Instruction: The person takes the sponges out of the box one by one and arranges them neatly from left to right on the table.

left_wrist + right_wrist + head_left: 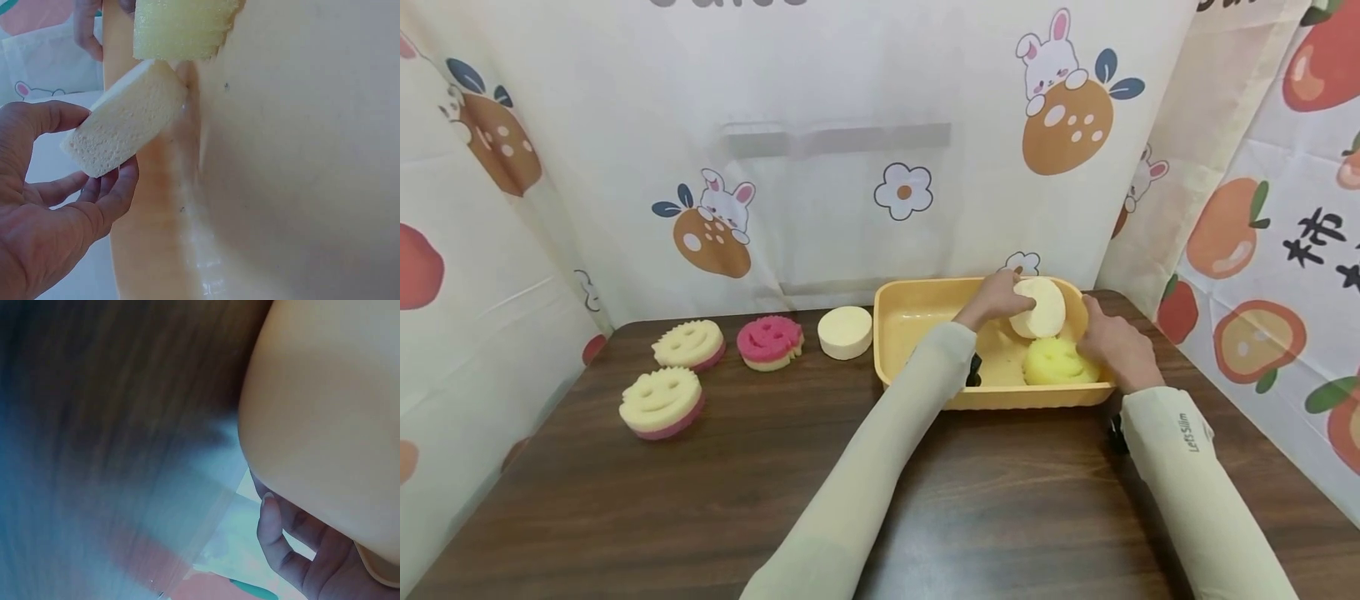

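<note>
My left hand pinches a thick, round cream sponge by its edge at the back right of an orange-yellow plastic tray. In the left wrist view the sponge tilts, its porous side showing between thumb and fingers. Below it in the head view, a yellow smiley-face sponge lies in the tray's right end. My right hand grips the right end of the tray. From the right wrist view, its fingers curl against the outer wall, with the thumb hidden there.
Left of the tray, a plain round cream sponge lies on the dark wooden table. Farther left are a pink smiley sponge and two cream-and-pink smiley sponges. Printed cloth hangs behind and at both sides.
</note>
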The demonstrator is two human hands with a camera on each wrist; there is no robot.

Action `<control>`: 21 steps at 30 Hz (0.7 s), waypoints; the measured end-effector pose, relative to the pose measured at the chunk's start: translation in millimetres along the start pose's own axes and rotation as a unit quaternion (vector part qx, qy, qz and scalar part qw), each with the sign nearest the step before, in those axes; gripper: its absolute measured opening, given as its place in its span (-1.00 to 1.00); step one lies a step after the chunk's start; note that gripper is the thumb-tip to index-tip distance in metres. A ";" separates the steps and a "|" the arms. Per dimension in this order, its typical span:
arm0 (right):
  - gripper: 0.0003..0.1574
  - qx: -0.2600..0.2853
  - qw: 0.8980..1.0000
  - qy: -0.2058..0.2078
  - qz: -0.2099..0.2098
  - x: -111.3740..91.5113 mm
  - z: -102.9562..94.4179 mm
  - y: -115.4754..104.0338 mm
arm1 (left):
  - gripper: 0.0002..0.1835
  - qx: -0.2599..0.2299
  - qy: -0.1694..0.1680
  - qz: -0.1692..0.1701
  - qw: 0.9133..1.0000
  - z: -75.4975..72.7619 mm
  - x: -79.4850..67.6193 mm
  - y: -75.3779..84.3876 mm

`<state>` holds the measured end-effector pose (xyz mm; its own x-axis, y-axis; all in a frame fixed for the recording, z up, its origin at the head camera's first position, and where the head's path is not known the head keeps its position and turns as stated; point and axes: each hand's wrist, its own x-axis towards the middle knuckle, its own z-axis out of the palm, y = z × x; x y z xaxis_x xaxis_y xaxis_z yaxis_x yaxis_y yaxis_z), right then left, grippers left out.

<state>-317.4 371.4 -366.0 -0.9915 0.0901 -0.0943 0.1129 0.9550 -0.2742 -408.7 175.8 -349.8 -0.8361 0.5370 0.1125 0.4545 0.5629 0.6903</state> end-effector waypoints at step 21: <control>-0.02 0.003 1.000 0.006 -0.001 -3.5 1.4 0.4 | -0.70 -0.023 0.053 0.003 0.998 -24.5 -13.4 17.2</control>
<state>-313.7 371.0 -367.2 -0.9924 0.0912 -0.0822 0.1108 0.9536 -0.2798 -397.2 163.0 -321.9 -0.8629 0.4683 0.1900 0.4461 0.5293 0.7217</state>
